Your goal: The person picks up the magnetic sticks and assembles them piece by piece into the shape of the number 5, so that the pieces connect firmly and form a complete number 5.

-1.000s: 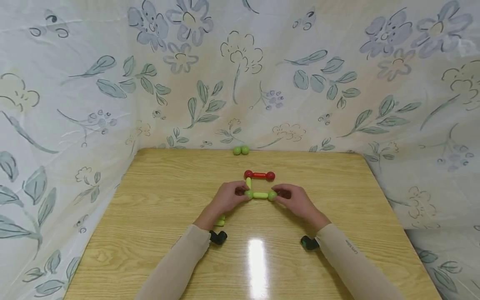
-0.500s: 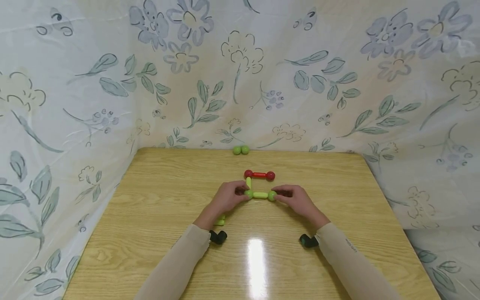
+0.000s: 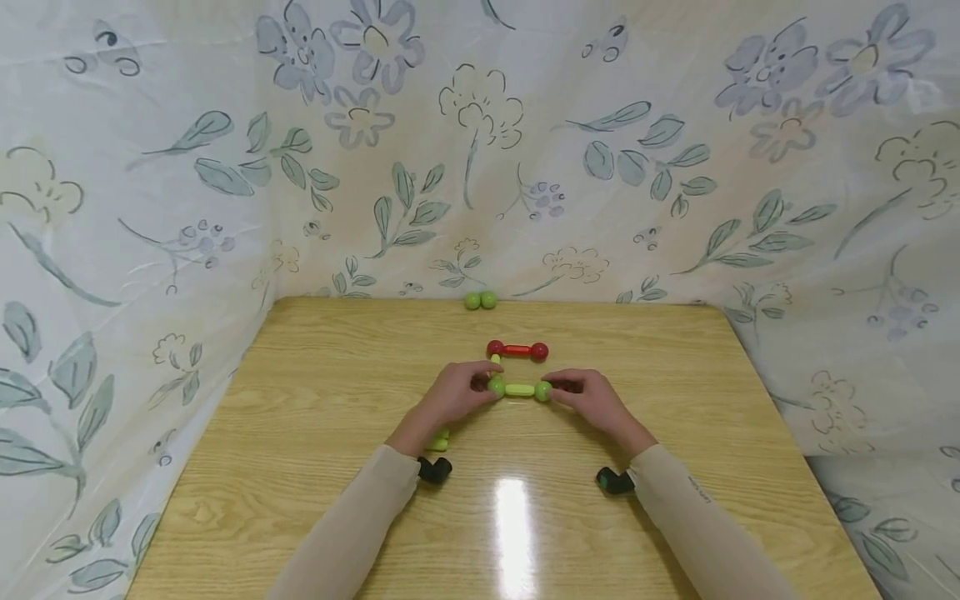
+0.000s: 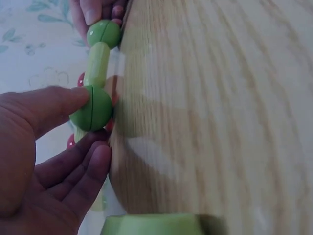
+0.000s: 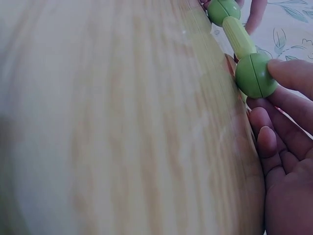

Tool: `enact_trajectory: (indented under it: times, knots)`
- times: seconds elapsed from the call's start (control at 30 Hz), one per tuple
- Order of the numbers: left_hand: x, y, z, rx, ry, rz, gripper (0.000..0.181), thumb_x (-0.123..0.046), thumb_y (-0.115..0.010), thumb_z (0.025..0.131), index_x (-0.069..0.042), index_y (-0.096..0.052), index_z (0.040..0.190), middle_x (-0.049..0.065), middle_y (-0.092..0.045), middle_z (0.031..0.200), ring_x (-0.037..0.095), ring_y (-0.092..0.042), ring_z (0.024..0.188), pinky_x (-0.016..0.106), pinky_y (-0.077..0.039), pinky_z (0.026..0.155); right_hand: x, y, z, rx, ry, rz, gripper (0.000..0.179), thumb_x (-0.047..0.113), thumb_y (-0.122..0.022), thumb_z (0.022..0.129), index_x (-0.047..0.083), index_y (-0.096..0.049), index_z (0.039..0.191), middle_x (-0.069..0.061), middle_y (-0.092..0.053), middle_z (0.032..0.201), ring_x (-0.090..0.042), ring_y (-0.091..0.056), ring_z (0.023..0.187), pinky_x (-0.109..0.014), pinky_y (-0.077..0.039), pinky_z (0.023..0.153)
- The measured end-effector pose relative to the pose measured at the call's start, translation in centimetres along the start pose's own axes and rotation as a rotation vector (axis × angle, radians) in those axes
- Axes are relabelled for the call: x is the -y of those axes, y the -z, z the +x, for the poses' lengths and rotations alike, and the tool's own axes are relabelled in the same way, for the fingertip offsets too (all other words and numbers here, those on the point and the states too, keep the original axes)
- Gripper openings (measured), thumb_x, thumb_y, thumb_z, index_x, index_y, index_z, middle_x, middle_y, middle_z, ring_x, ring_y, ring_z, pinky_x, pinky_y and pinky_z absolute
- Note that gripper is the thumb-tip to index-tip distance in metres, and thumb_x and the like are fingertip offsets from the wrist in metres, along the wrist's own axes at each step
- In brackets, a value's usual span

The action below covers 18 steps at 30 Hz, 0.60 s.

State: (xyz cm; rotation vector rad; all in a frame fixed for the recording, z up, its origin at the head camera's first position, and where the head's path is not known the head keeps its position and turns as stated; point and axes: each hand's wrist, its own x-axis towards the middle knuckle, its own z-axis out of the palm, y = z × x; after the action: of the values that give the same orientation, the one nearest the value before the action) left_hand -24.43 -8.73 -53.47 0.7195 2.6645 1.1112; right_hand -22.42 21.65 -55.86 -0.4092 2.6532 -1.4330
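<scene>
In the head view my left hand [image 3: 456,393] pinches a green ball [image 3: 497,387] between thumb and fingers. My right hand [image 3: 588,396] pinches a second green ball [image 3: 543,391] the same way. A light-green rod [image 3: 520,390] runs straight between these two balls, low over the table. Another light-green rod [image 3: 496,360] leads from the left green ball toward a red ball [image 3: 495,347], partly covered by my left index finger. A red rod [image 3: 517,351] joins that red ball to another red ball [image 3: 539,352]. In the left wrist view my thumb presses on the seamed green ball [image 4: 93,108].
Two green balls [image 3: 481,300] sit side by side at the far table edge. Light-green rods [image 3: 440,442] lie beside my left forearm, partly hidden by it. Black wrist devices [image 3: 617,481] stick out from both sleeves. A floral cloth [image 3: 480,167] hangs behind the wooden table [image 3: 660,350].
My left index finger has shifted slightly and now covers more of the rod leading to the red ball. Both hands keep their hold on the green balls.
</scene>
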Motion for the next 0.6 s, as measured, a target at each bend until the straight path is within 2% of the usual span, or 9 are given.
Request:
enact_trajectory:
  times: [0.1,0.23,0.6]
  knots:
    - [0.05,0.14,0.21,0.036,-0.001,0.016,0.049,-0.025,-0.082,0.101,-0.016,-0.069,0.147,-0.004,-0.072,0.112,0.013,-0.064,0.099,0.033,-0.056,0.089,0.03,-0.09,0.04,0.001,0.0,0.008,0.03,0.027,-0.081,0.101,0.015,-0.08,0.129,-0.003,-0.076,0.126,-0.022,-0.067,0.105,-0.042,-0.055,0.093]
    - [-0.05,0.26,0.48,0.066,-0.005,0.029,0.05,-0.023,-0.082,0.1,-0.014,-0.069,0.147,-0.005,-0.069,0.106,0.014,-0.062,0.095,0.032,-0.055,0.085,0.03,-0.09,0.06,0.003,-0.004,0.009,0.031,0.028,-0.081,0.101,0.015,-0.08,0.129,-0.002,-0.076,0.124,-0.021,-0.067,0.105,-0.043,-0.055,0.094]
    - [-0.08,0.17,0.57,0.043,-0.009,0.021,0.05,-0.02,-0.083,0.097,-0.011,-0.071,0.145,-0.004,-0.07,0.102,0.013,-0.063,0.091,0.03,-0.055,0.081,0.12,-0.18,0.0,0.001,-0.01,0.005,0.03,0.028,-0.081,0.101,0.014,-0.08,0.129,-0.003,-0.076,0.125,-0.021,-0.067,0.105,-0.043,-0.055,0.094]
